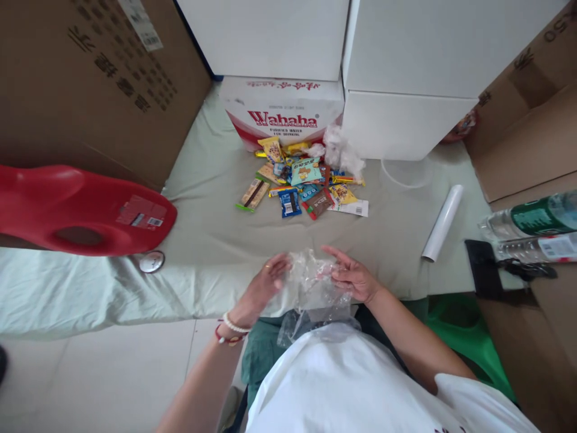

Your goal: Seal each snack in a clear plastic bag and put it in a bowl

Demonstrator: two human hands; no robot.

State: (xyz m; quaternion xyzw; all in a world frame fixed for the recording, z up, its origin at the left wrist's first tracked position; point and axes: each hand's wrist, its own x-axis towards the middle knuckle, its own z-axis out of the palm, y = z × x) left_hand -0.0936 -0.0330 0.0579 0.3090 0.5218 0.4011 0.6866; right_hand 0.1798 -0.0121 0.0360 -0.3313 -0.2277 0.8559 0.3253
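Note:
A crinkled clear plastic bag [311,285] hangs between my hands, over the table's front edge and my lap. My left hand [270,276], slightly blurred, has its fingers curled at the bag's left side. On the other side, my right hand [354,278] pinches the bag, its index finger stretched out along the top. Beyond my hands lies a heap of wrapped snacks, among them a light green packet [305,171], a blue packet [289,202], a brown packet [317,203] and a wafer bar [253,193].
A Wahaba-style water carton printed "Wahaha" [283,114] stands behind the snacks, beside crumpled plastic [340,150]. A clear round container [406,174] and a white roll [442,224] lie rightward, near bottles [541,216] and a black phone-like slab [484,269]. A red plastic stool [90,210] is left.

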